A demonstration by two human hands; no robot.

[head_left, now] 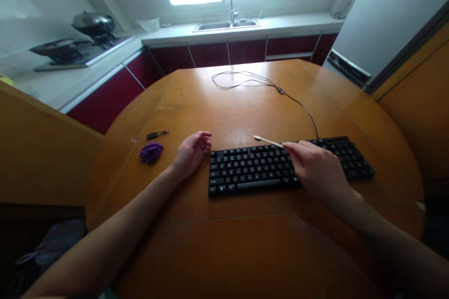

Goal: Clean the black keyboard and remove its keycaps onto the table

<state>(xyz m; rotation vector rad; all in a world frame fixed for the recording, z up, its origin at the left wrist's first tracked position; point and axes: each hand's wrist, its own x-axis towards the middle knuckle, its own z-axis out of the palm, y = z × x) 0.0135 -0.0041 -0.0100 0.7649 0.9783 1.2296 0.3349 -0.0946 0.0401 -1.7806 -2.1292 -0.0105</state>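
- Clock positions are read from the middle of the black computer keyboard (252,168), which lies flat on the wooden counter (245,243).
- Writing: white legends are printed on the black keys; most are too small to read with certainty.
- Right hand (317,163): at 3 o'clock, back upward, over the keyboard's right-hand part; forearm enters from 4 o'clock. Fingers pinch the handle of a pale toothbrush (269,141), whose head points to 10 o'clock from the hand, just beyond the far row of keys.
- Left hand (191,154): at 9 o'clock, just beside the keyboard's end, holding nothing; forearm enters from 7 o'clock. Fingers loosely curled; contact with the keyboard cannot be told.
- USB cable (279,90): leaves the far edge at 2 o'clock, looped at 12 o'clock.
- Purple scrunchie (151,152): at 9 o'clock, beyond the left hand; a small black-handled tool (152,135) lies near it.
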